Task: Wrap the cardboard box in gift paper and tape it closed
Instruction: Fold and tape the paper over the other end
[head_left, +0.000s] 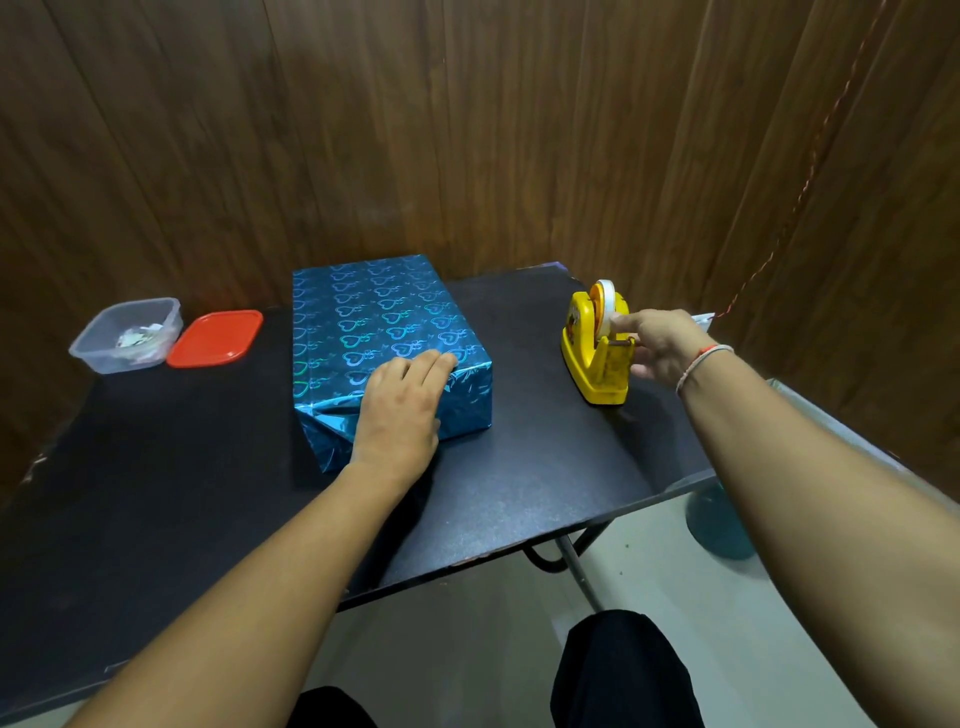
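Left hand (400, 410) flat on near end of box (384, 338), fingers straight and together, pinning folded blue paper (467, 400) at table (519, 493) centre. Farther right, right hand (657, 345) at yellow tape dispenser (597, 358), fingertips pinched at the tape roll (604, 306); grip on a tape end not discernible. Best practice, judged: keep flap pressed, pull tape straight, tear against cutter. Sticker on dispenser unreadable; no legible writing.
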